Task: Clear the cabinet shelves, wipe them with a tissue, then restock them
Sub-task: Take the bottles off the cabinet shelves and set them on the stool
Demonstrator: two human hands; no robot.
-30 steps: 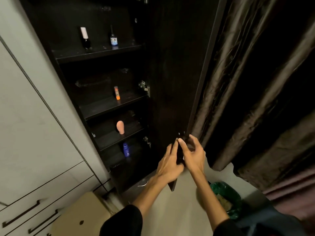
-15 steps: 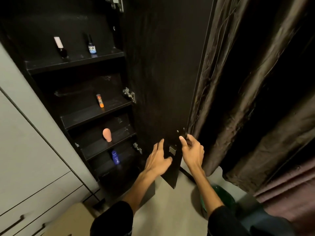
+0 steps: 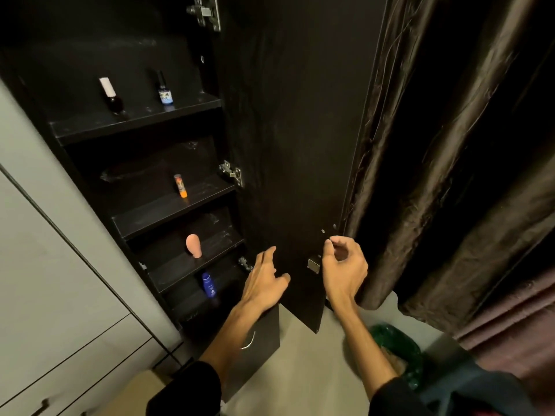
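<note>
Cabinet door (image 3: 294, 145), centre frame: swung wide for shelf access; left hand (image 3: 264, 280) released, right hand (image 3: 342, 268) loosely curled, empty.

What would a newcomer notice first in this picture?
First, the two bare hands low in the middle: the left hand spread open, the right hand loosely curled at the edge of the open cabinet door. Then the small bright items on the dark shelves at left, one pink.
</note>
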